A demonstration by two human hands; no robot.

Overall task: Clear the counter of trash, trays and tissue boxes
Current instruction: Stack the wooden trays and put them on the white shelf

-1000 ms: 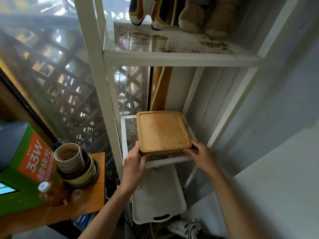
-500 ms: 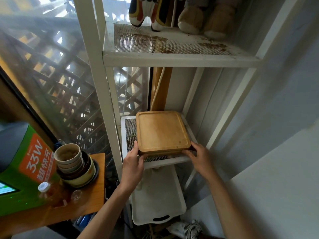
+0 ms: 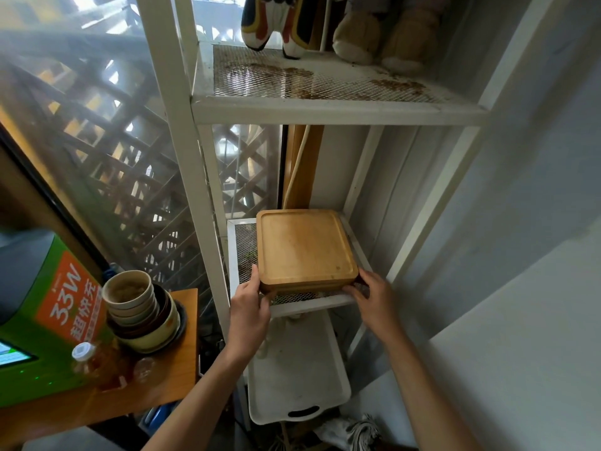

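Your two forearms reach up from the bottom of the view toward a white metal rack (image 3: pixel 182 131). Your left hand (image 3: pixel 248 309) grips the near left corner of a stack of square wooden trays (image 3: pixel 305 249), thumb lying along the left edge and fingers curled under the front. Your right hand (image 3: pixel 374 301) holds the near right corner, fingers curled against the side of the stack; how far they wrap beneath is hidden.

The trays lie flat on the rack's middle mesh shelf (image 3: pixel 242 242), set toward its right side, their front edge near the shelf's front lip. At least two tray edges show in the stack.

Below that shelf, a white plastic tray (image 3: pixel 292 379) with a cut-out handle slants down toward you. A striped cloth (image 3: pixel 354 431) lies crumpled beside its lower end.

To your left, a small wooden table (image 3: pixel 182 359) carries a stack of used bowls (image 3: pixel 136 307), and in front of them a bottle (image 3: pixel 94 362) with a white cap. A green machine (image 3: pixel 42 320) with an orange label stands just beside them.

Behind the trays, wooden boards (image 3: pixel 302 164) lean upright against the wall. Higher up, the upper mesh shelf (image 3: pixel 325 83) shows rusty stains and bears plush toys (image 3: pixel 367 27). A wooden lattice (image 3: pixel 97 141) shows through the window on the left.
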